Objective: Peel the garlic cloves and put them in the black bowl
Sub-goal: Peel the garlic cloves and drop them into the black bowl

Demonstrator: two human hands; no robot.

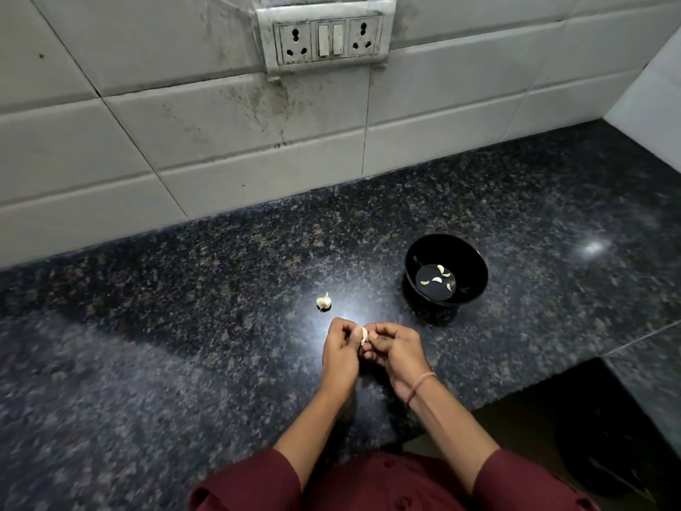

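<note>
Tiled wall (147,123) at back w/ a socket-and-switch panel (328,38) up top; dark speckled granite countertop (184,326) fills the rest. Black bowl (470,258) sits on the counter, fwd and to the right of the hands, well apart from them. Left hand (341,354) and right hand (396,348) are together at centre, both w/ fingers curled in, pinching one garlic clove (364,334) between them above the counter; red thread on the right wrist. Clove's long axis runs roughly away from the person, a bit of pale skin hanging at its near end, so prob mid-peel. Partial garlic bulb (324,302) lies on the counter just fwd-left of the hands, nearer the left hand. About 4 peeled cloves (437,280) already on the bowl's bottom. Key relation: the bowl is on the right-hand side, so once the skin's off the right hand has the shorter reach fwd-right to drop it in; the left is closer to the bulb for the next clove.
</note>
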